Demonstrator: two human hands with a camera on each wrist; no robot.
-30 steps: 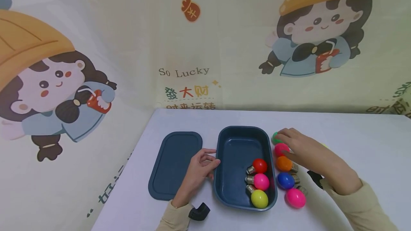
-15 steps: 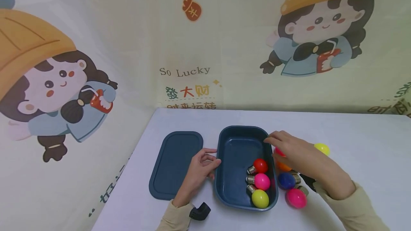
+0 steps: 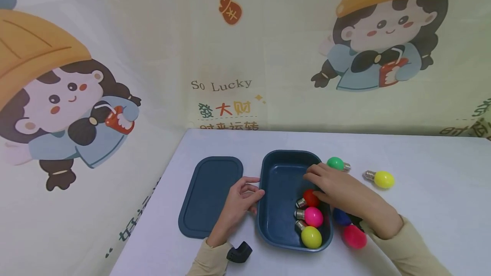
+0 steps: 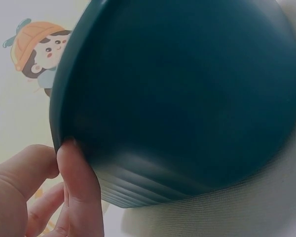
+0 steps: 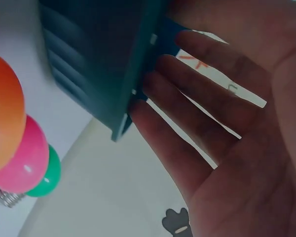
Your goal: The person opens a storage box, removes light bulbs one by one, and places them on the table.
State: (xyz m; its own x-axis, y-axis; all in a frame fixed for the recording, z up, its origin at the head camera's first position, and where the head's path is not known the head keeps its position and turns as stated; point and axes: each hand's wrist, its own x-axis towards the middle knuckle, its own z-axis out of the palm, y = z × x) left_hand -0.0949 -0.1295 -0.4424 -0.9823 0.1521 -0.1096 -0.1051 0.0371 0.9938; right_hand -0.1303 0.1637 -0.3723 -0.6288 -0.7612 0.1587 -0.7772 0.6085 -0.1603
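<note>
My left hand point(image 3: 238, 201) holds the left rim of the dark blue box point(image 3: 281, 182); in the left wrist view a finger presses the outer wall and the thumb lies at the rim. My right hand point(image 3: 347, 188) reaches across the box's right edge, its fingertips inside above the floor. No bulb shows between its fingers; the right wrist view has them stretched along the rim. Inside the box, the red bulb point(image 3: 310, 198) lies by my right thumb, with a pink bulb point(image 3: 314, 217) and a yellow bulb point(image 3: 311, 237) nearer me.
Right of the box lie a green bulb point(image 3: 335, 163), another yellow bulb point(image 3: 383, 179), a blue bulb point(image 3: 340, 216) and another pink bulb point(image 3: 354, 237). The right wrist view also has an orange bulb point(image 5: 5, 113). A flat blue lid point(image 3: 211, 197) lies at left.
My right hand has moved left from over the outside bulbs to over the box's right edge, uncovering the green and yellow bulbs. My left hand stays at the rim.
</note>
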